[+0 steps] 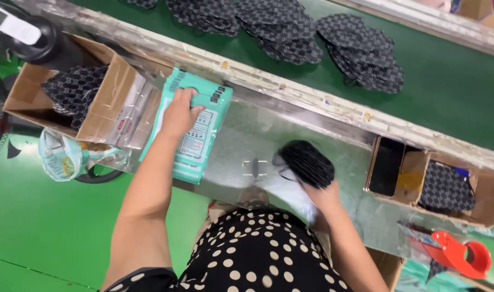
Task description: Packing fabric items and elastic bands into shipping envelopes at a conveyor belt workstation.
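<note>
Steel bench: teal pouches under left hand fingers.

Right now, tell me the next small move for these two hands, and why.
Probably the left hand should lift one teal pouch from the stack it presses on. The right hand already grips a folded dark mask over the metal bench, apart from the pouches, so an open pouch seems needed.

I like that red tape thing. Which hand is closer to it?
Right. The right hand holds a black mask stack mid-table, nearer the red tape dispenser; the left hand rests on teal packets, far left.
</note>
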